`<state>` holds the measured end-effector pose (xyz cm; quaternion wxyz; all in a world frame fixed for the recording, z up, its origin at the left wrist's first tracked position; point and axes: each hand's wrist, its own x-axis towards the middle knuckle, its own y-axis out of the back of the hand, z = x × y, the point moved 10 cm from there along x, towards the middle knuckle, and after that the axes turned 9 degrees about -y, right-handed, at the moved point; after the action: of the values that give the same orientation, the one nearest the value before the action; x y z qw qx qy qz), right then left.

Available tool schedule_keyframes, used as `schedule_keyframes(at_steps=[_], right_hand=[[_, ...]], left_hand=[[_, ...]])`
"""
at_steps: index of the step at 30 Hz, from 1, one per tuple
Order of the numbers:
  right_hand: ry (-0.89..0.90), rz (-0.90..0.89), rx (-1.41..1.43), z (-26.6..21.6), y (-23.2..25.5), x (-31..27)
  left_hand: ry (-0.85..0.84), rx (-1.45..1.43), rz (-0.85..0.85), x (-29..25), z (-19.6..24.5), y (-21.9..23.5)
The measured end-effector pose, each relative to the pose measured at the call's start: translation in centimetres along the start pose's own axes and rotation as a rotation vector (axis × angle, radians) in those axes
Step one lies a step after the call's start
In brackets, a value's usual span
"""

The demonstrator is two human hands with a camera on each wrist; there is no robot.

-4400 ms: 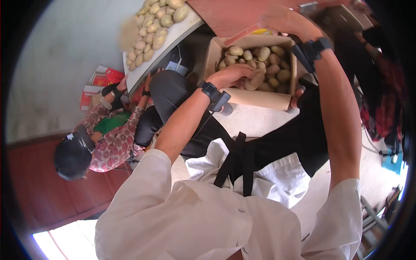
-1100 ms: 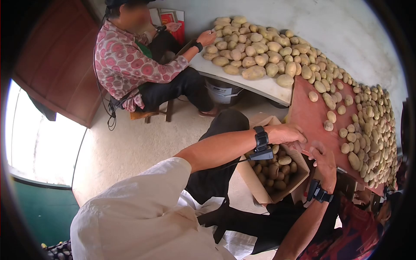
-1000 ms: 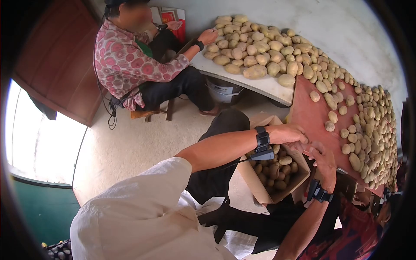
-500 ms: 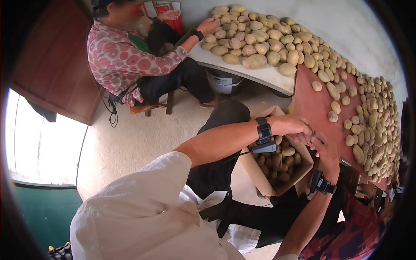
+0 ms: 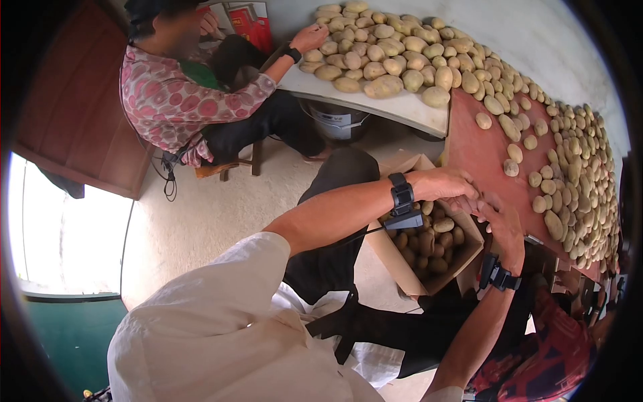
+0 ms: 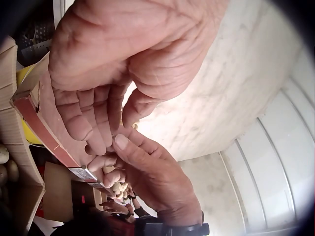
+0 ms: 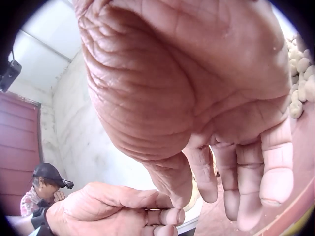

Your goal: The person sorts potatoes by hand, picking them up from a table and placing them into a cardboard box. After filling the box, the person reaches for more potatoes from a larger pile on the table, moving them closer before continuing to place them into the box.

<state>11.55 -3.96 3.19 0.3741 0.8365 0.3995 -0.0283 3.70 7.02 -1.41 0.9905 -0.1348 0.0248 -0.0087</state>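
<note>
Your left hand [image 5: 443, 184] and right hand [image 5: 504, 224], close together.
Fingers [image 7: 276, 182] hang loose and released near the cardboard box [image 5: 390, 261] of potatoes [image 5: 443, 225].

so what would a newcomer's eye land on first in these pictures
Probably the long heap of pale brown, rounded potatoes, spread along the pale wall across a white tabletop and a reddish-brown tabletop. Next, perhaps, the bare left hand and bare right hand, fingers close together by the open tan cardboard box holding more potatoes.
</note>
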Motion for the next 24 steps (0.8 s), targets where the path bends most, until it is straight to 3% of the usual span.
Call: schedule_keyframes(at_steps=[24], right_hand=[[0.017, -0.016, -0.065, 0.8, 0.2, 0.6]], left_hand=[[-0.056, 0.063, -0.039, -0.2, 0.6, -0.5]])
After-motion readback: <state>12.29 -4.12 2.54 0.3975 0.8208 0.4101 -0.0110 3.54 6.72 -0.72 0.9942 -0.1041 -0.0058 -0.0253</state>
